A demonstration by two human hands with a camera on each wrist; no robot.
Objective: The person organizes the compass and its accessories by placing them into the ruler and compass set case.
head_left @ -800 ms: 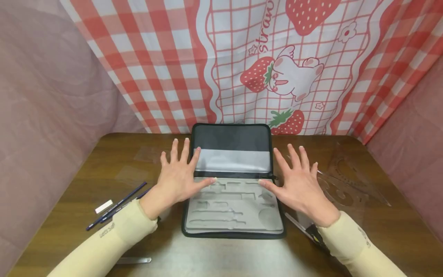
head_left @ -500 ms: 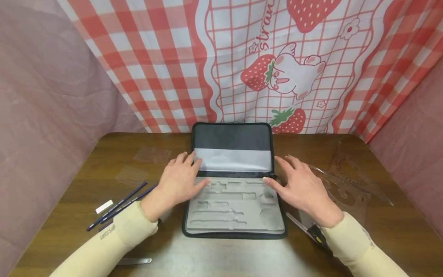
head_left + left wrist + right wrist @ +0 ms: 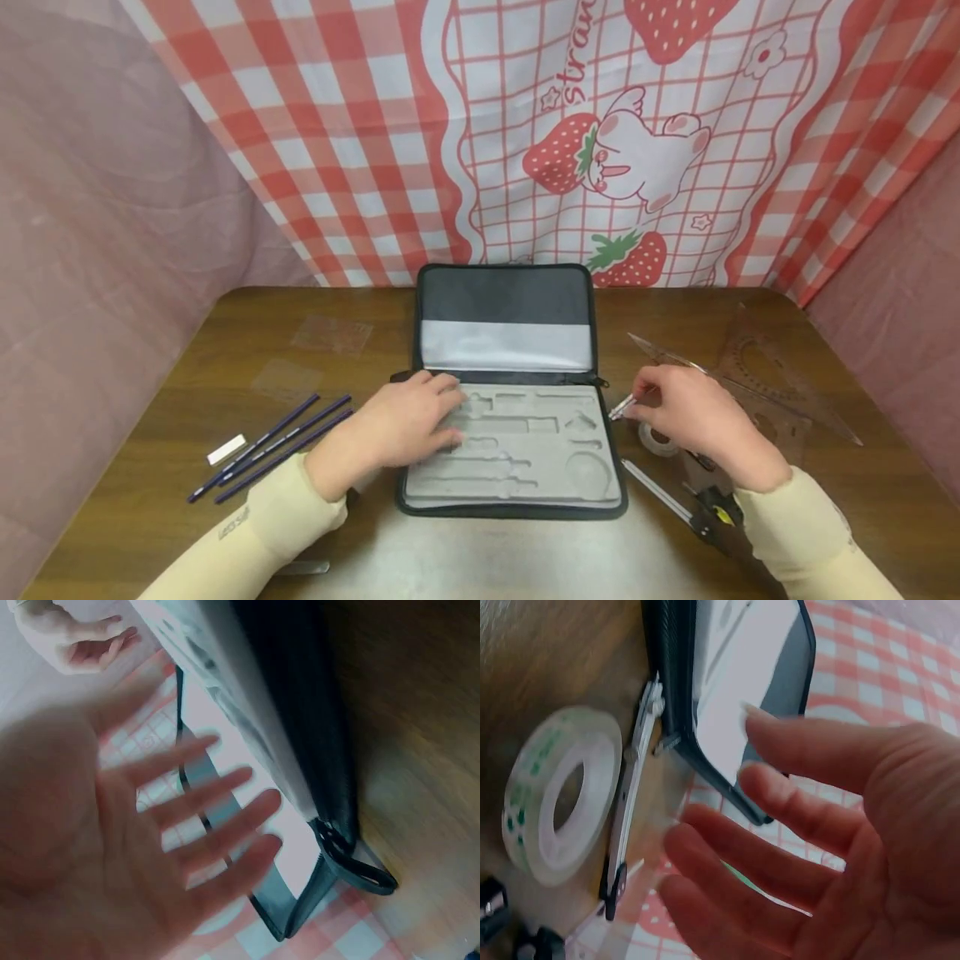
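Observation:
A zippered black case (image 3: pixel 510 511) lies unfolded mid-table, its grey foam insert (image 3: pixel 472 497) showing shaped recesses. My left hand (image 3: pixel 408 421) hovers over or rests on the insert's left side; contact is unclear. In the left wrist view its fingers are loosely extended and grip nothing. Beside the case's right edge, my right hand (image 3: pixel 690 421) is over a slim silver drawing instrument (image 3: pixel 626 795) with a needle point. The right wrist view shows a gap between thumb and index finger, with the instrument on the table. A clear tape roll (image 3: pixel 525 772) lies next to it.
Left of the case are dark blue pencils (image 3: pixel 255 446), a white eraser (image 3: pixel 227 450) and clear sheets (image 3: pixel 330 335). A silver compass (image 3: pixel 660 492) and a black-and-yellow item (image 3: pixel 720 512) lie front right. Clear set squares (image 3: pixel 787 379) lie farther right. A checked curtain (image 3: pixel 360 167) hangs behind.
Both hands were spread beside the case. The left has moved toward the insert with its fingers drawn in; the right has moved right and lower, toward the slim instrument, its fingers bending.

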